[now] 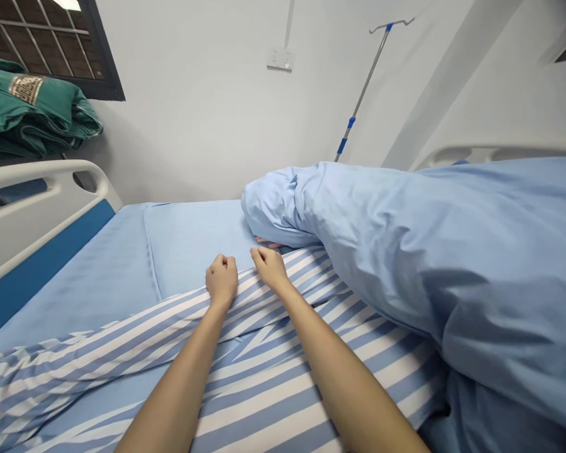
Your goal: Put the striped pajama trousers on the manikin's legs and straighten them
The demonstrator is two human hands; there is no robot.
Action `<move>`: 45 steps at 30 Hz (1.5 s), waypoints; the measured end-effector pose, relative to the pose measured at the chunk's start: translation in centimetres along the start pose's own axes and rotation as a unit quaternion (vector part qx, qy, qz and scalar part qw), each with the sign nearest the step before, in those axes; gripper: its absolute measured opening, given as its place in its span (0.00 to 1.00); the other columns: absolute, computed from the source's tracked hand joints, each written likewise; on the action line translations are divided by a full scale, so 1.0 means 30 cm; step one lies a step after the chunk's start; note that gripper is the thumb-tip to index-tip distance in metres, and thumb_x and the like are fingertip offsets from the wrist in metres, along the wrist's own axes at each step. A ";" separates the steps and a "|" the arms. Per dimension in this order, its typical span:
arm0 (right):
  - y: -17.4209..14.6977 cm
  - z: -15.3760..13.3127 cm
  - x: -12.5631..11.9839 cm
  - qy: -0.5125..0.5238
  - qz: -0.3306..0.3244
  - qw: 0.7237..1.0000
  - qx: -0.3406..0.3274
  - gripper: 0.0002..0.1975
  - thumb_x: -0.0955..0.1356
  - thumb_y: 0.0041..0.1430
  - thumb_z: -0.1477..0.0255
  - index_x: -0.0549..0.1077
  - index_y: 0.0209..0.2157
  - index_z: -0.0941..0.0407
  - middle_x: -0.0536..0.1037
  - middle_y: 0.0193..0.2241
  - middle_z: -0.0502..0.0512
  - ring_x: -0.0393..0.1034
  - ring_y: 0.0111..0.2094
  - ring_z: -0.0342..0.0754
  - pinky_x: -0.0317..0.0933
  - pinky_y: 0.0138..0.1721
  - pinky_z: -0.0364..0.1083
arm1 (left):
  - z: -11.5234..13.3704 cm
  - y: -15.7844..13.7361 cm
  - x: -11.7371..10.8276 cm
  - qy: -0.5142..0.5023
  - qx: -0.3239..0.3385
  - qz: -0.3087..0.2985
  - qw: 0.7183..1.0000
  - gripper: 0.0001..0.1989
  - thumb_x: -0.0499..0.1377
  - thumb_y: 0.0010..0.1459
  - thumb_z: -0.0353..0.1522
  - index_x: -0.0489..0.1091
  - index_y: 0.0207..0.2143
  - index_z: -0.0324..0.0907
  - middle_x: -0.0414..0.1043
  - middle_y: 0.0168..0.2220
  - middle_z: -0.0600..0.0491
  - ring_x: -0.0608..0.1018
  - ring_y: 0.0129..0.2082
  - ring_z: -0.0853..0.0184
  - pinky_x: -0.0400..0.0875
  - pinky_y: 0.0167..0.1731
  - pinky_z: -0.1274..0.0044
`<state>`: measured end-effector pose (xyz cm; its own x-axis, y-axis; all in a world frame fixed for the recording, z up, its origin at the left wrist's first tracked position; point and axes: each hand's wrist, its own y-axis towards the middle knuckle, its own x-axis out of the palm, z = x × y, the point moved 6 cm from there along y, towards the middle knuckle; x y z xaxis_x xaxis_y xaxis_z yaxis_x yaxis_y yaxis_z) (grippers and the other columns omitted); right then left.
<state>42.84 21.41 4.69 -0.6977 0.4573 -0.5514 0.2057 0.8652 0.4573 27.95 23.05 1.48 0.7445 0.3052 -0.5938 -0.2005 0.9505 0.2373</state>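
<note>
My left hand (222, 278) is closed in a fist by the upper edge of a long blue-and-white striped stretch of clothing (160, 327). My right hand (270, 267), also a fist, sits just to its right over the same clothing. No cloth bunches up around either fist, and nothing shows in them. Beyond my right hand, a few fingertips of another person (268, 242) peek out from under a light blue quilt (396, 233). More striped clothing (273, 384) lies beneath my forearms. The quilt hides the rest of the person.
Light blue sheeting (193, 229) covers the bed. A cream bed-end board (51, 189) with a blue panel stands at the left. Folded green cloth (38, 113) lies behind it. An IV pole (370, 78) rises beyond the quilt, near the wall socket (280, 59).
</note>
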 end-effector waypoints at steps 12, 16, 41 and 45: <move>-0.004 0.018 -0.005 -0.008 0.021 0.999 0.027 0.20 0.57 0.59 0.63 0.58 0.15 0.55 0.58 0.13 0.45 0.51 0.19 0.40 0.41 0.23 0.43 | 0.040 -0.007 0.000 -0.029 0.036 -0.018 0.999 0.13 0.48 0.50 0.36 0.61 0.17 0.43 0.61 0.17 0.58 0.63 0.22 0.71 0.54 0.26 0.79; -0.001 0.024 -0.008 0.032 0.029 0.999 0.027 0.20 0.57 0.59 0.62 0.57 0.15 0.55 0.58 0.13 0.45 0.52 0.19 0.40 0.42 0.23 0.42 | 0.104 0.008 0.011 -0.123 0.039 -0.046 0.991 0.12 0.51 0.47 0.35 0.62 0.14 0.42 0.56 0.14 0.59 0.62 0.20 0.73 0.55 0.24 0.79; 0.056 0.105 -0.031 0.213 0.004 0.974 0.082 0.18 0.60 0.53 0.60 0.69 0.22 0.58 0.69 0.19 0.50 0.64 0.28 0.45 0.59 0.31 0.42 | 0.226 -0.069 0.156 -0.018 0.037 -0.043 0.998 0.17 0.43 0.58 0.36 0.67 0.24 0.44 0.75 0.30 0.49 0.72 0.31 0.66 0.56 0.30 0.76; 0.122 0.064 -0.106 0.157 -0.024 0.986 0.056 0.18 0.62 0.52 0.60 0.63 0.16 0.56 0.62 0.14 0.47 0.63 0.24 0.44 0.59 0.27 0.42 | 0.228 -0.077 0.165 0.000 0.042 -0.054 0.998 0.16 0.44 0.58 0.36 0.68 0.26 0.45 0.75 0.31 0.50 0.73 0.32 0.64 0.55 0.29 0.76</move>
<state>47.12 23.52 6.78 -0.8831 0.3439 -0.3192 0.2296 0.9100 0.3453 36.47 21.97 3.26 0.7583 0.2020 -0.6198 -0.0651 0.9695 0.2364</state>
